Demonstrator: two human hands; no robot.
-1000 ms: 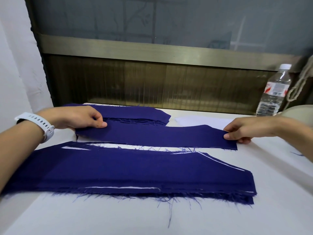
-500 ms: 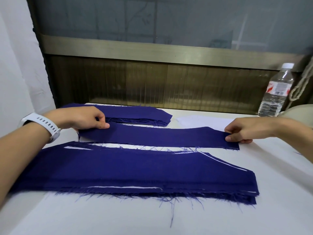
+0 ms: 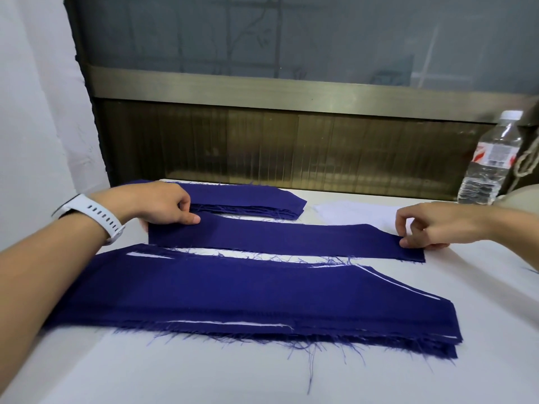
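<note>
My left hand (image 3: 163, 205) has its fingers curled and its thumb down, gripping the left end of the narrow blue strip (image 3: 280, 239). My right hand (image 3: 431, 225) pinches the strip's right end between thumb and fingertips. The strip lies flat on the white table (image 3: 437, 360), between the near cloth stack (image 3: 248, 301) and the far stack (image 3: 248, 196). A water bottle (image 3: 490, 161) stands at the far right.

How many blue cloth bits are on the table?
3. A far stack at the back, a middle strip held at its ends by the left hand and right hand, and a near stack. The stacks have layers, so more pieces may hide.
</note>
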